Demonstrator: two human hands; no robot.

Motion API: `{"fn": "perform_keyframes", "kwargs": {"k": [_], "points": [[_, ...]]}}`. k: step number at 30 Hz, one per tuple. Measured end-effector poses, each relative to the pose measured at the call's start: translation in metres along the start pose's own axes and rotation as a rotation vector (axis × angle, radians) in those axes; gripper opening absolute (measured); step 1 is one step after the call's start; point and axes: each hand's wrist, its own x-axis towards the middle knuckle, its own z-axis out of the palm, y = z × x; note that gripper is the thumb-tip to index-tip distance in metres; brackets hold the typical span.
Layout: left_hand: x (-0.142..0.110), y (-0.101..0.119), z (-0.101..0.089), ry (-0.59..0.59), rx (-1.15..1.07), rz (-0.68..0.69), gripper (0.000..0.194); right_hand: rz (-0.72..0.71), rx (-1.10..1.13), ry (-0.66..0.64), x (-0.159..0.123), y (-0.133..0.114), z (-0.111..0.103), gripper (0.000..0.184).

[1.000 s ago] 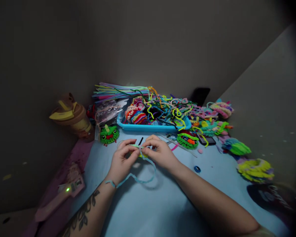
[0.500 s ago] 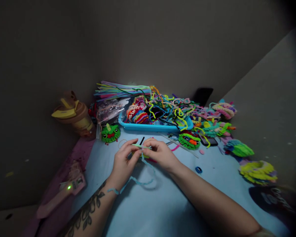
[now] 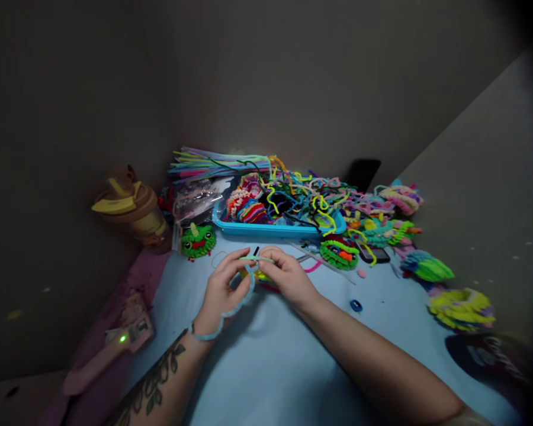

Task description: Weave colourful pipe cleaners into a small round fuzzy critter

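We are pinching a pale green strip (image 3: 251,258) in our left hand (image 3: 221,290) and right hand (image 3: 288,278), perhaps risking snags because a blue strand (image 3: 243,302) is crossing the left

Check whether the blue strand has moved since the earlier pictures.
Yes: judged against the blue tray, the blue strand has swung left, now curving along the left hand.

Dim light, soft shadows; blackened upper-right corner
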Motion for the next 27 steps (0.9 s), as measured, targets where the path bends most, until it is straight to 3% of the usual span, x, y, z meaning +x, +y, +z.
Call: {"fn": "perform_keyframes", "kwargs": {"k": [7,13,21,23,27], "points": [[-0.001,0.003,-0.001,0.021,-0.153,-0.052,0.051,-0.039,-0.132,0.178,0.000,0.011,0.002,0.016],[-0.001,0.007,-0.003,0.114,-0.164,-0.032,0.022,-0.059,-0.177,0.184,-0.002,0.011,0.004,0.014],[-0.001,0.013,-0.002,0.152,0.002,0.110,0.006,-0.066,-0.184,0.210,-0.001,0.012,0.005,0.015],[-0.001,0.011,-0.002,0.216,-0.054,0.023,0.007,-0.069,-0.170,0.223,-0.001,0.012,0.006,0.015],[0.002,0.005,0.001,0.324,-0.324,-0.286,0.017,-0.072,-0.117,0.185,-0.002,0.008,0.006,0.016]]}}
